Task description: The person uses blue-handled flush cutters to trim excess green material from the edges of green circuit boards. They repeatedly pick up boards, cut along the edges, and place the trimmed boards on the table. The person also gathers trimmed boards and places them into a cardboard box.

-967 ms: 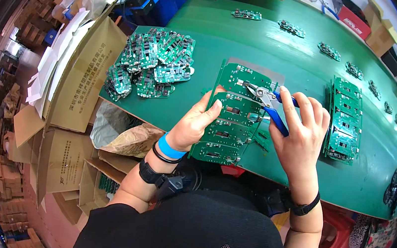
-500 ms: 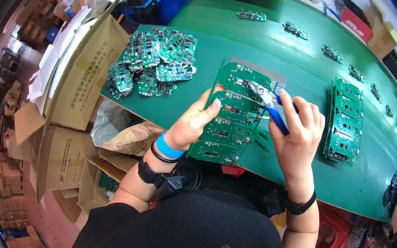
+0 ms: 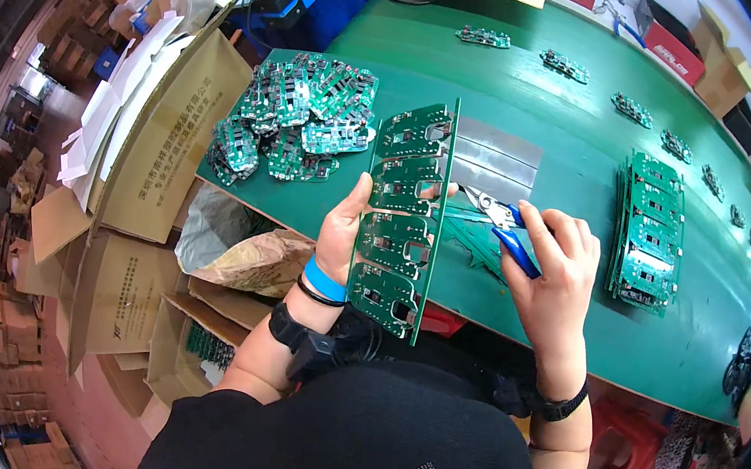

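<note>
My left hand (image 3: pixel 338 237) is closed on the left edge of a green circuit board panel (image 3: pixel 397 237), made of several small boards in a row. The panel stands tilted, with a long thin rail along its right side. In my right hand (image 3: pixel 557 282) are cutting pliers (image 3: pixel 517 253) with blue handles, their jaws apart just right of the rail. Whether the jaws touch the panel I cannot tell. Loose thin green strips (image 3: pixel 477 240) lie on the table below the pliers. Behind the panel is a flat grey metal plate (image 3: pixel 510 160).
Separated circuit boards form a pile (image 3: pixel 291 95) at the left of the green table (image 3: pixel 419 50). To the right stands a stack of panels (image 3: pixel 649 234). Single boards (image 3: pixel 564 65) lie in a curved line on the far side. Open cardboard boxes (image 3: pixel 173 151) stand at the left.
My left hand has turned the panel to a steeper tilt and brought it slightly left. The pliers have come down from the panel's upper board to beside its right rail.
</note>
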Demonstrator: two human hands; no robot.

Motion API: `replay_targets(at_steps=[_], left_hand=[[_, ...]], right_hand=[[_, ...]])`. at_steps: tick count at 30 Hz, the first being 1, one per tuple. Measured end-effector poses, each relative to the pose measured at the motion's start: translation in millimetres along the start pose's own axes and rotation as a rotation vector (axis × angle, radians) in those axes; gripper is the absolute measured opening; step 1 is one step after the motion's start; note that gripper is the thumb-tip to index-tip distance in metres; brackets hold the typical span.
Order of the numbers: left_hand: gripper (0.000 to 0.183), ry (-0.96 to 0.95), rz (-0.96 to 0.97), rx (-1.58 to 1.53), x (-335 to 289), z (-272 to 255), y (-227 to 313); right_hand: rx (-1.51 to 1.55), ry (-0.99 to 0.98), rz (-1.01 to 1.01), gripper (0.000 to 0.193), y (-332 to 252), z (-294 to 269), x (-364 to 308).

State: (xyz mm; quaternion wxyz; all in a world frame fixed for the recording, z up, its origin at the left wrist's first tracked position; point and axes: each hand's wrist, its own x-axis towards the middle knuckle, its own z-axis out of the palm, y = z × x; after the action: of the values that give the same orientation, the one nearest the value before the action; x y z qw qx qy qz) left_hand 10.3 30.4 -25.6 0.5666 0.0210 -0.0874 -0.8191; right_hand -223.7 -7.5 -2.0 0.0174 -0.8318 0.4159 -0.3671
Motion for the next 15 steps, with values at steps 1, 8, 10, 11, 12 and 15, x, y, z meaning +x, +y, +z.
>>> replay_targets(at_steps=[1, 8, 10, 11, 12, 15], left_hand=[[0.063, -0.026, 0.005, -0.002, 1.4, -0.7, -1.7], [0.069, -0.168, -0.054, 0.009, 5.0, -7.9, 0.9], [0.068, -0.017, 0.009, -0.004, 4.7, -2.7, -2.9], [0.067, 0.056, 0.043, -0.009, 3.8, 1.8, -4.6], [0.068, 0.086, 0.042, 0.093, 3.3, 5.9, -4.1], [0.066, 0.236, 0.085, 0.365, 3.1, 3.6, 5.5]], right_hand=[[-0.005, -0.004, -0.002, 0.05, -0.7, 1.2, 0.2], [-0.063, -0.05, -0.012, 0.053, -2.0, 4.5, 0.1], [-0.072, -0.058, -0.006, 0.054, -1.5, 4.0, 0.5], [-0.072, -0.057, -0.005, 0.053, -1.5, 2.7, 1.1], [-0.072, -0.056, -0.005, 0.053, -1.1, 1.8, 1.6], [-0.002, 0.005, 0.057, 0.052, 2.4, -0.7, 2.7]])
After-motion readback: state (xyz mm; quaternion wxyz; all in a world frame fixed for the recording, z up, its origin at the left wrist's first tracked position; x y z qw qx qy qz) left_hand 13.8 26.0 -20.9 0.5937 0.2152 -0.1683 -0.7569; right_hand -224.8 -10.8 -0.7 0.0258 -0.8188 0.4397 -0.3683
